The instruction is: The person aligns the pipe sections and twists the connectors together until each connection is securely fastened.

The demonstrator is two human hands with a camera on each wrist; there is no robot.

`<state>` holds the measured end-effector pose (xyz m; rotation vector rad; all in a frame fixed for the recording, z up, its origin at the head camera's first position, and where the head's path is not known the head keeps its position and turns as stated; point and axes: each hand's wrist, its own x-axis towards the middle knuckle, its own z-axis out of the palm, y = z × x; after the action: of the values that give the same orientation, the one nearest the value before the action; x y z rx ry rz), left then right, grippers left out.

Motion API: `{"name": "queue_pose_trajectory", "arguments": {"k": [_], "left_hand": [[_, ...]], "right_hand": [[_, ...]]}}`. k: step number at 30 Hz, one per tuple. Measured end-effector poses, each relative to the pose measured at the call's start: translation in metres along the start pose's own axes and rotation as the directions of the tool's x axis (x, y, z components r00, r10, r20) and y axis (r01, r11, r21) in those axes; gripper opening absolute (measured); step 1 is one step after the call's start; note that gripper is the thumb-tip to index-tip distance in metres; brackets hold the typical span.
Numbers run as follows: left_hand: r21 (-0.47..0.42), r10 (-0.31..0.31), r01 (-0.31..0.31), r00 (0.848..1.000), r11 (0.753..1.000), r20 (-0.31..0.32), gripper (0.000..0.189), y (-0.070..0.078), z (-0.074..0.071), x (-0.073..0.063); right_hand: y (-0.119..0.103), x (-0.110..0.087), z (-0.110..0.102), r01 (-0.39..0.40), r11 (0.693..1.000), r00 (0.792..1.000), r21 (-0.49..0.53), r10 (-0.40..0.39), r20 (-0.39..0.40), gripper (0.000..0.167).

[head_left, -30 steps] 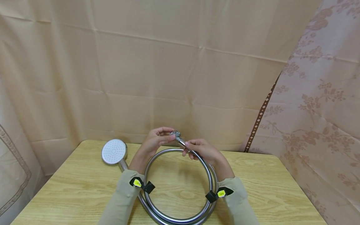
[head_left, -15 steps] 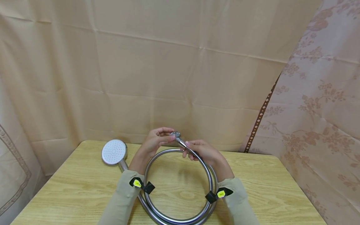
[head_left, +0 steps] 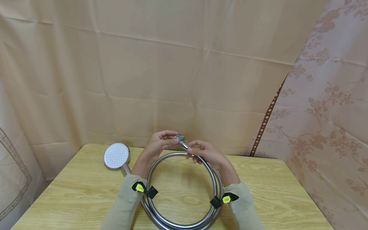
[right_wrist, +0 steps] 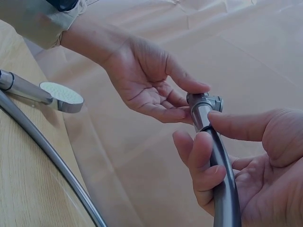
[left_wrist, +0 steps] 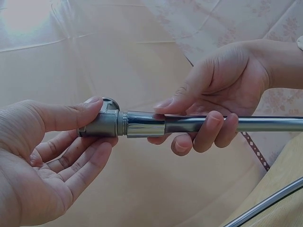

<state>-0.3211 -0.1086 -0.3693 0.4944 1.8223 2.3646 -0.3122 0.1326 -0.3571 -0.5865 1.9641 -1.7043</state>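
My left hand (head_left: 159, 143) pinches a small metal pipe fitting (left_wrist: 102, 124) between thumb and fingers. Against the fitting sits the chrome end nut (left_wrist: 146, 124) of a shower hose (left_wrist: 270, 124), with a little thread showing between the two in the left wrist view. My right hand (head_left: 208, 155) holds the hose at this nut, thumb on the nut's lower end and fingers around the hose. The rest of the hose lies coiled on the table below the hands. A shower head (head_left: 116, 155) with a white round face lies at the left.
The wooden table (head_left: 273, 191) carries the coil and the shower head, whose handle (right_wrist: 28, 90) joins the hose. A beige cloth (head_left: 149, 64) hangs behind the table, and a flowered cloth (head_left: 330, 121) hangs at the right.
My right hand's fingers and thumb have shifted slightly on the hose end, the index finger now lifted higher. The left hand and fitting have stayed nearly still.
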Motion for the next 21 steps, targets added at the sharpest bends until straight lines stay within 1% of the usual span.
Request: {"name": "queue_pose_trajectory", "arguments": {"k": [9,15,21], "left_hand": [[0.008,0.001,-0.001,1.000,1.000,0.000,0.023,0.0004,0.0000,-0.0006],[0.009,0.006,-0.007,1.000,1.000,0.009,0.024,-0.0010,-0.0009,0.0009],[0.016,0.003,-0.003,1.000,1.000,0.000,0.024,0.0000,0.0000,0.0000]], "right_hand": [[-0.0006,-0.0006,0.0008,-0.001,1.000,1.000,-0.008,0.001,0.001,0.035],[-0.0001,-0.0009,-0.0001,0.001,1.000,1.000,-0.012,-0.001,0.006,0.024],[0.0001,-0.0011,-0.0005,0.013,1.000,1.000,-0.007,-0.013,0.024,0.017]]}}
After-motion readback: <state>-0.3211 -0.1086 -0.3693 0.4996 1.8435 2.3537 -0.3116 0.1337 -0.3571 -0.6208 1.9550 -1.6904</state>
